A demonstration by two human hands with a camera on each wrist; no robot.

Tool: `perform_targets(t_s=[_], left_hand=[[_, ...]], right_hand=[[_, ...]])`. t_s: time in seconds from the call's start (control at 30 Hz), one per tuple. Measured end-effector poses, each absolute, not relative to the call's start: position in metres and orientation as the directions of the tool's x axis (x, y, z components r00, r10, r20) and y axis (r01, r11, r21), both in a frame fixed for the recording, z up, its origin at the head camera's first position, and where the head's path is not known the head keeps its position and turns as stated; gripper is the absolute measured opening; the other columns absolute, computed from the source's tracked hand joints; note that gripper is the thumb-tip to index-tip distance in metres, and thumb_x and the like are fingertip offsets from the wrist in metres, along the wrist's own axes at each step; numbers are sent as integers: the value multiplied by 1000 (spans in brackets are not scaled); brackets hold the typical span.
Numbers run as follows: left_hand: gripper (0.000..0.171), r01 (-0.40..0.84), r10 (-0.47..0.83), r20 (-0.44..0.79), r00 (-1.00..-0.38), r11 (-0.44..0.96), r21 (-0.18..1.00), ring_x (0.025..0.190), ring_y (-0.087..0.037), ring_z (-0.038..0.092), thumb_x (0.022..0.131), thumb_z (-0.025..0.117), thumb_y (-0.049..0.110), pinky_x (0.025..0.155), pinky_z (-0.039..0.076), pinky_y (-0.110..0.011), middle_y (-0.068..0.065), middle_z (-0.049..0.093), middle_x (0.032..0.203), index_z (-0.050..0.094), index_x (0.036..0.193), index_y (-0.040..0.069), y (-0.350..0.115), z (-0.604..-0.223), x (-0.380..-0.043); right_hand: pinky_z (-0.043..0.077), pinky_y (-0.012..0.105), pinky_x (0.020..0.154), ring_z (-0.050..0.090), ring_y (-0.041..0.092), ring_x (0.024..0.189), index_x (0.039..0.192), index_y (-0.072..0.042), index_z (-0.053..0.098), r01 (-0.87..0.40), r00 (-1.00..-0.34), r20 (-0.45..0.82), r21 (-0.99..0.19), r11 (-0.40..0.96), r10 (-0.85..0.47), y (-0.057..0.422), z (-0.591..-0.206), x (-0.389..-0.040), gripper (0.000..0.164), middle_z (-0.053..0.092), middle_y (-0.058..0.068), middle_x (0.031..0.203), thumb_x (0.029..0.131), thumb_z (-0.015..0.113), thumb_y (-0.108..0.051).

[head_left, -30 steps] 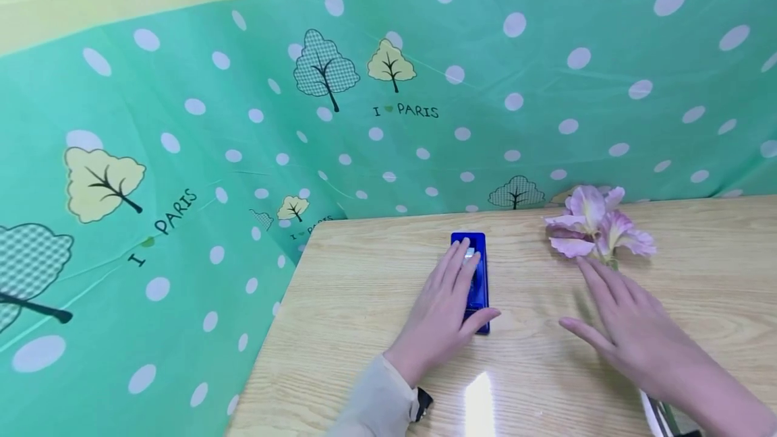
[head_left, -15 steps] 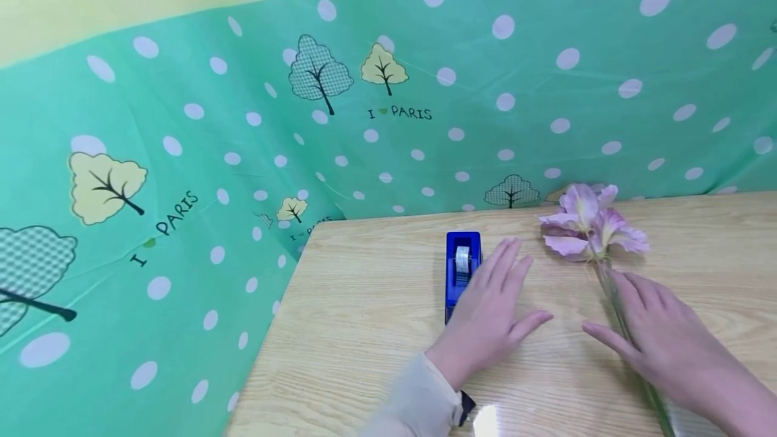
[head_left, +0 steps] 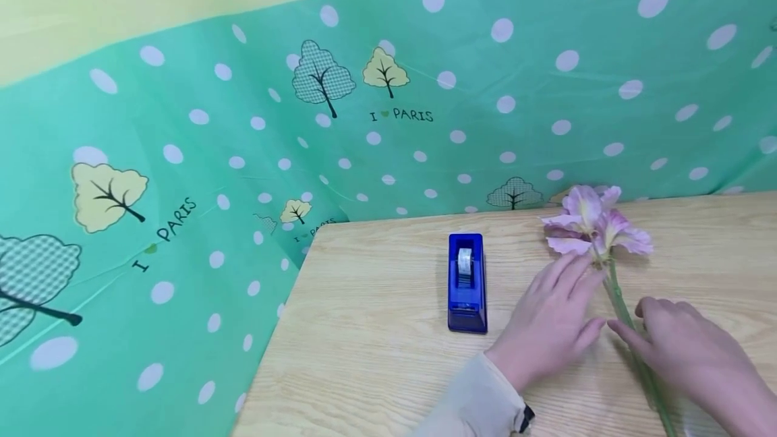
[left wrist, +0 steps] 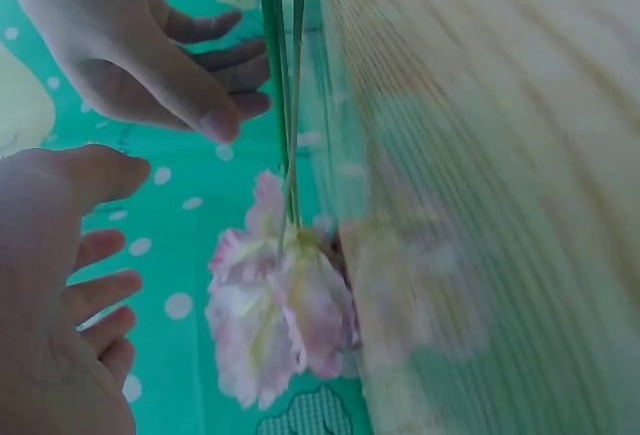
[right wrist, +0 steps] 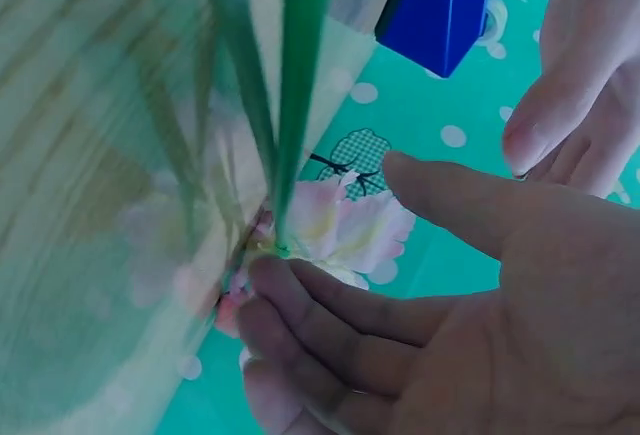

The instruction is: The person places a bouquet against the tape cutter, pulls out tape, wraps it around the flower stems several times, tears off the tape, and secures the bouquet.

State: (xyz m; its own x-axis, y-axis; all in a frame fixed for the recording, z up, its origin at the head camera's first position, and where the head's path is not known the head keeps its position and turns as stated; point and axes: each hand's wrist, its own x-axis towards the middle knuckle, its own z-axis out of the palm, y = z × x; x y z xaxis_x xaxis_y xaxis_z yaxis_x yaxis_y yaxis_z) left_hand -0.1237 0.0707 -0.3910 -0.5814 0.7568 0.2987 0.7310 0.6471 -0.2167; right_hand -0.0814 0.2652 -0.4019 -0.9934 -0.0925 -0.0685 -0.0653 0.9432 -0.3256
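Pink-purple flowers (head_left: 585,221) with long green stems (head_left: 620,305) lie on the table. My left hand (head_left: 549,319) hovers left of the stems, just below the blossoms, fingers extended and apart from the thumb. On the stems' other side, my right hand (head_left: 695,349) has loosely bent fingers, its thumb reaching toward the stems. The left wrist view shows a gap between the left hand (left wrist: 60,295) and the stems (left wrist: 283,85). In the right wrist view, the right hand's fingertips (right wrist: 270,280) are beside the stems near the blossoms; contact cannot be told. Neither hand grips anything.
A blue tape dispenser (head_left: 467,319) with a roll of clear tape stands on the wooden table (head_left: 358,336), left of my left hand. Behind and to the left hangs a green dotted cloth (head_left: 255,140) with printed trees.
My left hand has left the tape dispenser and moved right to the flowers. My right hand has shifted slightly right and down, its fingers bending more. The dispenser and flowers stay put.
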Motion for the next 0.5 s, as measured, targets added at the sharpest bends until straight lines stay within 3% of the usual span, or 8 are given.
perform_targets(t_s=[0.1,0.27,0.5], left_hand=[[53,733,770,290,-568,634,-248,150,-17,23,101,48,47,125,5,-33,0,33,160,44,148,23,81,-393,-126],[36,762,818,276,-504,572,-303,147,-16,30,101,53,33,125,8,-33,4,40,156,56,138,29,96,-395,-131],[35,800,852,144,-504,523,-294,134,-7,45,100,57,34,112,33,-20,11,46,150,57,135,33,109,-400,-137]], right_hand=[[43,38,52,50,17,61,83,-2,60,-26,-981,-171,-335,942,-88,265,-401,-81,50,54,0,67,102,50,-47],[41,37,52,48,17,60,81,-7,56,9,-958,-275,-328,945,-87,264,-404,-80,47,50,0,64,102,47,-48],[41,37,52,49,18,61,83,-7,53,8,-947,-305,-336,942,-101,264,-416,-80,39,49,0,66,101,53,-41]])
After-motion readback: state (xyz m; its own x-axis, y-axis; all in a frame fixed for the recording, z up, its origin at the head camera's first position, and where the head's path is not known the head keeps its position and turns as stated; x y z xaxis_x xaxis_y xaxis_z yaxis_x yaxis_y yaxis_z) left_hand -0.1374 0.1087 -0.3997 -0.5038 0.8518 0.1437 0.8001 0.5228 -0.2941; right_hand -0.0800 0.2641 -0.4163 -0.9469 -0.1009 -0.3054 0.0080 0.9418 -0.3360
